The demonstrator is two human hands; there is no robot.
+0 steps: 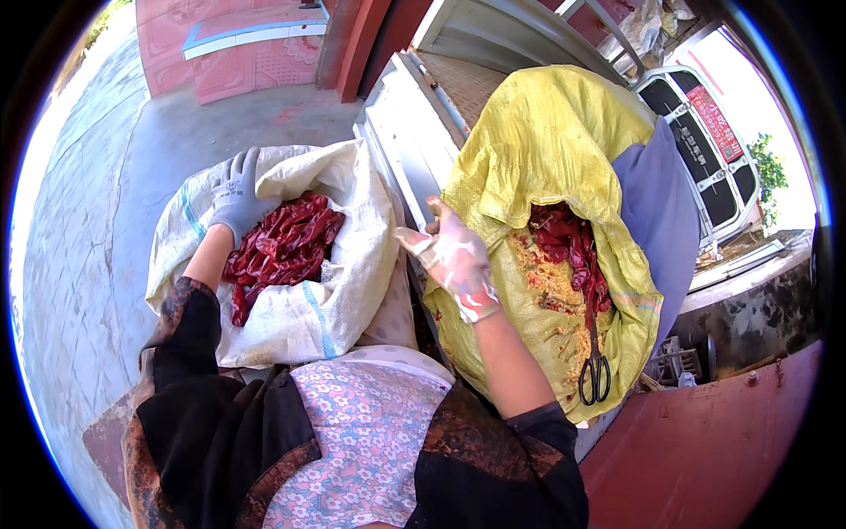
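Dried red chillies fill the mouth of a white woven sack on the left. My left hand, in a grey glove, lies at the sack's far left rim beside the chillies, its fingers stretched out. Between the two sacks is my right hand in a pale, stained glove, fingers apart and nothing in them. A yellow woven sack on the right holds more dark red chillies and loose yellow seeds. Black-handled scissors rest on its near part, blades toward the chillies.
Behind the sacks is a white metal-sided cart bed. Purple-blue cloth hangs beside the yellow sack. A vehicle with dark windows is at far right, a reddish panel at near right. Concrete floor spreads to the left.
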